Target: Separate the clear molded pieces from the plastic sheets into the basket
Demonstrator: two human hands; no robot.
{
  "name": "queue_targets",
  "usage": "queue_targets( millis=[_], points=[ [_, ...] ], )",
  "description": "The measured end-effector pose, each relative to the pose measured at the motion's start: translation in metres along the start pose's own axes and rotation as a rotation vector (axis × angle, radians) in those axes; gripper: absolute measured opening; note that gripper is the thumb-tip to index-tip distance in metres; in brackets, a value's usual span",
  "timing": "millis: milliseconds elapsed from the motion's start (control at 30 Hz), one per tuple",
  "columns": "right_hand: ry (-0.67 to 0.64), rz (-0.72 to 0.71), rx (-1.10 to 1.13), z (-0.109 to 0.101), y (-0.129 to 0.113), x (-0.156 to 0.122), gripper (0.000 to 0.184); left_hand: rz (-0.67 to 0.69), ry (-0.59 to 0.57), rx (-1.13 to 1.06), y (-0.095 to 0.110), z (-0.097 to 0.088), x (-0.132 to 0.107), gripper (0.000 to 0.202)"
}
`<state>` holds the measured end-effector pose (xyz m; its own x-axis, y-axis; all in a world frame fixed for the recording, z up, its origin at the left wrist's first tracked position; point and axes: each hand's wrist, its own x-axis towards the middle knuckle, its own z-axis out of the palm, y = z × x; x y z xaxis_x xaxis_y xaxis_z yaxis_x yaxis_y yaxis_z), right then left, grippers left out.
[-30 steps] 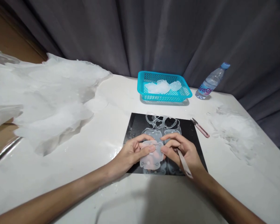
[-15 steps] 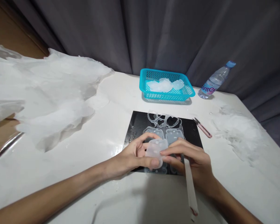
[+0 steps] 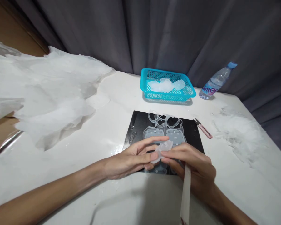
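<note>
A small translucent, soft-looking molded piece (image 3: 163,148) is held in the air above a black mat (image 3: 194,132). My left hand (image 3: 133,159) has it between thumb and fingers on its left side. From the other side, my right hand (image 3: 195,164) pinches its edge with thumb and forefinger. Tucked in the same right hand is a slim white stick-like tool (image 3: 185,195), its lower end pointing toward me; its other end is hidden. On the mat lies a translucent molded sheet (image 3: 175,136) with rounded panels and looped strips, partly covered by my hands.
Behind the mat stands a turquoise basket (image 3: 167,96) with several translucent pieces inside. A water bottle (image 3: 213,84) is at its right. Pink-handled thread snips (image 3: 204,130) lie beside the mat. Translucent scraps (image 3: 241,134) are heaped at right, and a large whitish plastic pile (image 3: 53,84) at left.
The molded piece has been turned from nearly face-on to a slanted, folded-looking view. My left fingers have straightened somewhat, and the tool's lower end has swung left.
</note>
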<state>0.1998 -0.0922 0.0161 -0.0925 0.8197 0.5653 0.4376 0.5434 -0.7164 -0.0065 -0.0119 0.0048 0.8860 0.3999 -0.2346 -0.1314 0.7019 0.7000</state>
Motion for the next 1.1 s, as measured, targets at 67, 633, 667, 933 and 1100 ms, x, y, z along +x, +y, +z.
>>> queue_targets(
  millis=[67,633,667,933,1100],
  points=[
    [-0.005,-0.001,-0.013,0.001,-0.001,-0.001,0.027,0.004,0.013,0.026,0.001,0.001,0.001,0.047],
    [0.639,0.401,-0.631,-0.165,0.076,0.019,0.028,0.24,0.195,1.817,-0.003,-0.013,-0.01,0.071],
    [0.621,0.48,-0.656,-0.181,0.088,0.013,0.031,0.245,0.202,1.862,-0.002,-0.015,-0.008,0.071],
    [0.576,0.606,-0.976,-0.214,0.109,-0.012,0.031,0.436,0.157,1.887,0.015,-0.039,-0.005,0.065],
    [0.619,0.258,-0.763,-0.16,0.078,0.008,0.067,0.386,0.215,1.82,0.033,-0.036,-0.006,0.058]
  ],
)
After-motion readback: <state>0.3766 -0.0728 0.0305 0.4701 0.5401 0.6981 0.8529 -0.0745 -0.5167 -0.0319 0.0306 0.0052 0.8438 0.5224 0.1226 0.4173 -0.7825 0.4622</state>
